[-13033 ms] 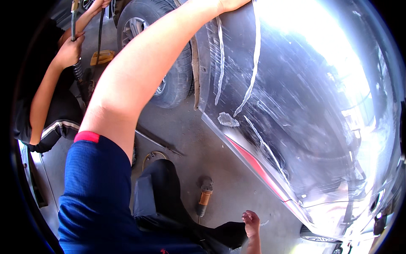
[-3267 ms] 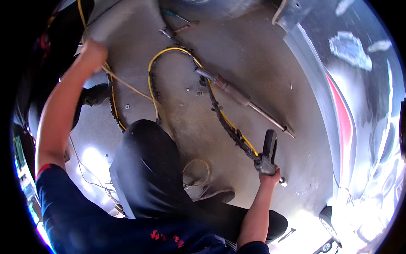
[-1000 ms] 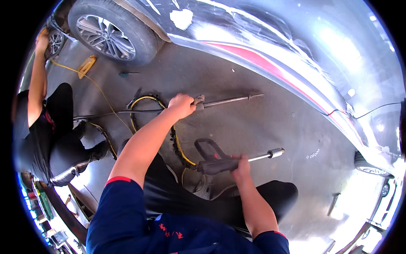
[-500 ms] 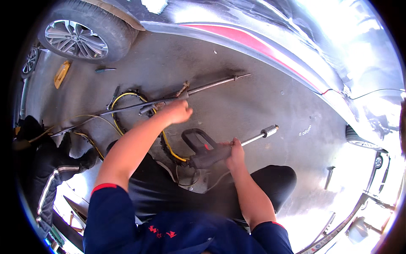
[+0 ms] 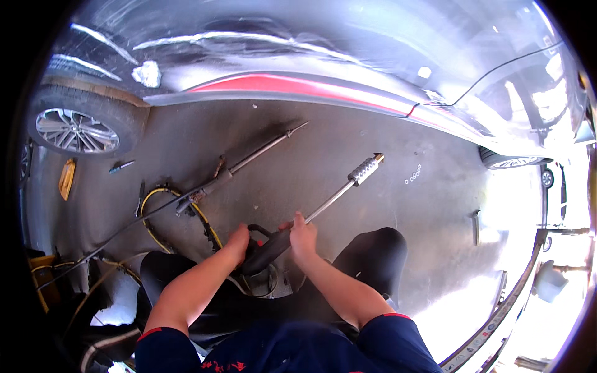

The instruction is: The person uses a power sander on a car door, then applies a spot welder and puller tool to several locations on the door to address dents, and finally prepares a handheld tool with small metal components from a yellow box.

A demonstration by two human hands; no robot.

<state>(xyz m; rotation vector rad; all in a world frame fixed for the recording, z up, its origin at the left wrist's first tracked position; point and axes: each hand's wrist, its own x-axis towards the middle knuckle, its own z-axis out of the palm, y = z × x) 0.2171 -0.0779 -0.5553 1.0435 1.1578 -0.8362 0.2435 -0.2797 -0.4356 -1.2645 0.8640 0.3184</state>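
A dent-puller gun [image 5: 268, 253] with a black body and a looped handle slants across my lap. From its front runs a bare metal rod [image 5: 329, 202], ending in a ribbed silver cylinder [image 5: 364, 171] with a brassy tip that points up and right. My left hand [image 5: 237, 244] is closed at the rear handle, its fingers partly hidden. My right hand [image 5: 303, 239] wraps round the front of the body, where the rod begins. On the floor ahead lies a second long tool [image 5: 214, 182], with a pointed metal rod and a dark cable.
A dark car [image 5: 348, 81] with a red strip along its lower side stands ahead; its front wheel [image 5: 78, 130] is at left. A yellow-and-black cable [image 5: 149, 205] loops on the floor. Nearby are a yellow block [image 5: 67, 179], a screwdriver [image 5: 122, 166] and several small rings [image 5: 413, 177].
My left hand has come back from the long tool on the floor to the gun's handle. The gun's rod has swung upward. My view has shifted toward the car's side.
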